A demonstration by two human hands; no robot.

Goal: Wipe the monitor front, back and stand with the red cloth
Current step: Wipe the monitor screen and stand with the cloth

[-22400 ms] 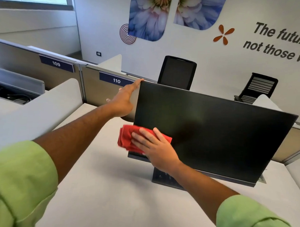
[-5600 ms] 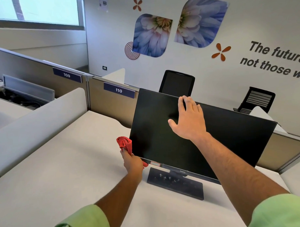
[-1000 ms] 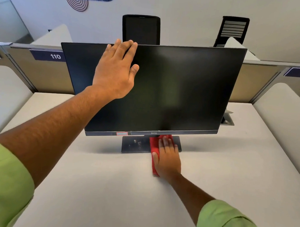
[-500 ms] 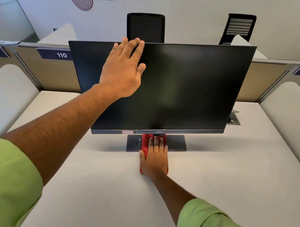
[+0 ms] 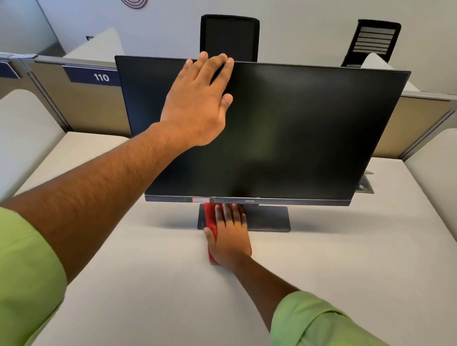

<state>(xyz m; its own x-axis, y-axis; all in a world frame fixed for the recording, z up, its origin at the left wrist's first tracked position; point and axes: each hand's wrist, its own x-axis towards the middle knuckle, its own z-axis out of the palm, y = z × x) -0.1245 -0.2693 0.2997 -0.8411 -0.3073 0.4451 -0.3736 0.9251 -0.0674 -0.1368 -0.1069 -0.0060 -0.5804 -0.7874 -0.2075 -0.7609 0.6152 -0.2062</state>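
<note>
Head cam is looking down at a dark monitor (image 5: pixel 288 133) sitting on a pale desk (image 5: pixel 166 287), screen facing the person. The left hand (image 5: pixel 198 104) is laid flat against the upper left of the screen, fingers straight and reaching the top edge, thumb out to the side, so it's bracing the panel, not gripping anything. The right hand (image 5: pixel 229 237) is down low, flat with fingers straight, pressing the red cloth (image 5: pixel 210 221) onto the left part of the stand base (image 5: pixel 267 218). The cloth is half on the base and half trailing back onto the desk under the palm. Fingertips are tucked just below the monitor's bottom edge.

Looks to me like the stand is the bit being wiped right now. The right half of the base isn't under the cloth, and the neck is hidden behind the panel, so I can't say how clean either is.

What could go wrong: a bare palm on the screen probably leaves smudges on the glass. Pushing hard at the top could tilt the panel or rock it on its base. Also, the cloth is only pinned down by a flat hand, so a fast swipe could bunch it up or leave it behind.
</note>
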